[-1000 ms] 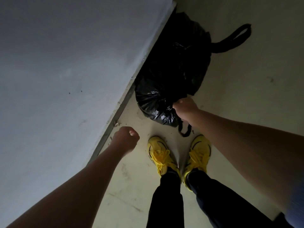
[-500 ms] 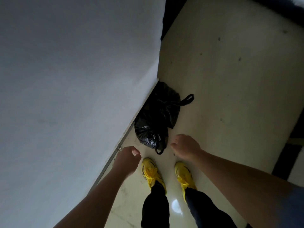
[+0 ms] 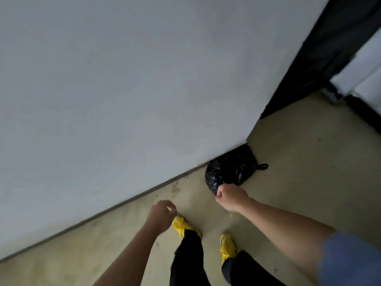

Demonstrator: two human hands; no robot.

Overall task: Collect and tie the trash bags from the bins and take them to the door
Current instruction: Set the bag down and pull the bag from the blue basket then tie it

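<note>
A tied black trash bag lies on the beige floor, pressed against the foot of the grey wall, one loop handle sticking out to its right. My right hand hangs with its fingers curled, covering the bag's near end in the view; no grip on the plastic shows. My left hand is curled too, holds nothing, and hovers over my left shoe, well left of the bag.
The grey wall fills the left and top. A dark door frame runs down at the upper right, just beyond the wall's corner. My yellow shoes stand on the floor a step short of the bag.
My right hand let go of the bag, which stays on the floor by the wall. The view has risen and turned right, bringing the dark door frame into sight.
</note>
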